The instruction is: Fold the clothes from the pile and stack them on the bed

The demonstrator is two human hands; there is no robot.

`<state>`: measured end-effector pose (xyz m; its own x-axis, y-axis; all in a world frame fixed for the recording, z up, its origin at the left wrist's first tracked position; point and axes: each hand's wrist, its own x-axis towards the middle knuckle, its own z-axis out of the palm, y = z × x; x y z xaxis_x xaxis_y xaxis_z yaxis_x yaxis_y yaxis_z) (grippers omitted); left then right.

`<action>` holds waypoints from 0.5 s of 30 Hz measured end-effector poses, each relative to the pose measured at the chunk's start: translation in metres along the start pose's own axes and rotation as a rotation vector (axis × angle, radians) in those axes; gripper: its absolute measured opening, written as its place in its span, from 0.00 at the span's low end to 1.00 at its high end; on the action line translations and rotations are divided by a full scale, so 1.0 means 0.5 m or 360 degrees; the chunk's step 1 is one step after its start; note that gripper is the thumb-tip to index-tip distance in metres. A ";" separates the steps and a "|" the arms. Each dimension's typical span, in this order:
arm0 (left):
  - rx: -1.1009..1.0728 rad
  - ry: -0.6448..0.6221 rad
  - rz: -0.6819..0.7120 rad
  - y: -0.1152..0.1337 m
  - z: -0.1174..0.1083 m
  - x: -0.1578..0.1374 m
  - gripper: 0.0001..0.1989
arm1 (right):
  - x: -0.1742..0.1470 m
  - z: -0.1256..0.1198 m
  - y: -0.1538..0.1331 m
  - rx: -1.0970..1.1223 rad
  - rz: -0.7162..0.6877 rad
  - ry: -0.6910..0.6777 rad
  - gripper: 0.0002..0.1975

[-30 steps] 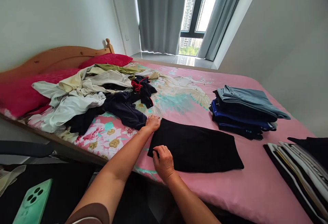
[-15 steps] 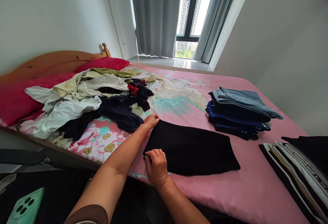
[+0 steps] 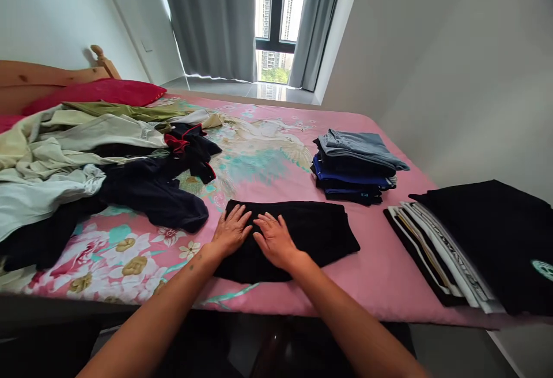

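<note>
A folded black garment, which looks like a pair of shorts, lies flat on the pink bedspread near the front edge of the bed. My left hand rests palm down on its left part, fingers spread. Close beside it, my right hand also lies flat on the black cloth with the fingers apart. Neither hand grips the fabric. The parts of the garment under my palms and forearms are hidden.
Loose, rumpled clothes cover the left side of the bed. Folded trousers top a dark stack beyond the garment. A second stack of folded shirts stands at the right edge. A red pillow lies by the wooden headboard.
Both hands have let go of the garment's left corners and now lie flat on its upper side. The view has turned to the right, showing more of the right-hand stack.
</note>
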<state>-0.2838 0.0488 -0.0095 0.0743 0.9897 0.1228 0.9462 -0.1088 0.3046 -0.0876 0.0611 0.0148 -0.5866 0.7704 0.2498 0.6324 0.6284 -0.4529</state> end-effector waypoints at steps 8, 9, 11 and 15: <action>0.0123 -0.0039 -0.0227 -0.048 0.039 -0.020 0.29 | -0.088 -0.111 0.342 -0.0577 0.0811 0.0353 0.23; 0.0115 -0.0045 -0.0232 -0.049 0.035 -0.015 0.29 | -0.094 -0.129 0.364 -0.0492 0.0908 0.0395 0.24; 0.0088 -0.0076 -0.0260 -0.052 0.021 0.002 0.27 | -0.094 -0.160 0.399 -0.0270 0.1094 0.0328 0.25; 0.0097 -0.0120 -0.0294 -0.064 -0.019 0.064 0.23 | -0.064 -0.196 0.444 -0.0025 0.1115 0.0128 0.18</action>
<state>-0.3146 0.0829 -0.0063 -0.0808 0.9967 -0.0016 0.9631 0.0785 0.2576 0.1211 0.1867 -0.0096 0.0002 0.9994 -0.0332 0.8553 -0.0174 -0.5178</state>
